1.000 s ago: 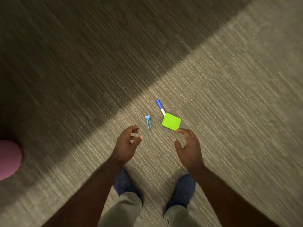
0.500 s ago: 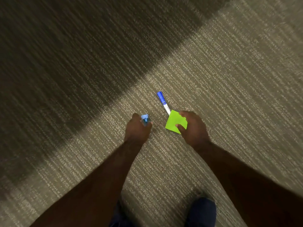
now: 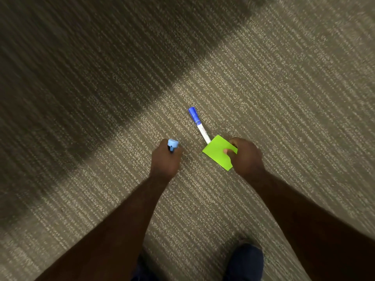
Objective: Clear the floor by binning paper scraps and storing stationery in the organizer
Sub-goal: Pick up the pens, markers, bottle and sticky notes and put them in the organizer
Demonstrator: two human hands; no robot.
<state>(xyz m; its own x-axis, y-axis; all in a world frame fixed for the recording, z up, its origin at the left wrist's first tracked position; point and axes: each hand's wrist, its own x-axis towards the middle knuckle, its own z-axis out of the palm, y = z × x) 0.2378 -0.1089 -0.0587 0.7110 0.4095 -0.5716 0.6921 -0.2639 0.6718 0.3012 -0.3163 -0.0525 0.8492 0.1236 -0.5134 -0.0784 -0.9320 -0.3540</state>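
My left hand (image 3: 165, 161) is closed around a small light-blue capped item (image 3: 172, 144); only its blue cap sticks out above my fist. My right hand (image 3: 246, 157) pinches a bright green paper square (image 3: 217, 152) between thumb and fingers, the paper's lower corner near the carpet. A white marker with a blue cap (image 3: 197, 123) lies on the carpet just beyond the paper, its lower end hidden under the paper's top corner. No bin or organizer shows in view.
Striped grey-beige carpet (image 3: 284, 98) fills the view, with a broad dark shadow band (image 3: 81, 78) across the upper left. My dark blue shoe (image 3: 246, 260) shows at the bottom edge between my forearms.
Both hands reached down from open above the items; the left closed on the light-blue item and the right pinched the green paper. The view moved closer to the floor.
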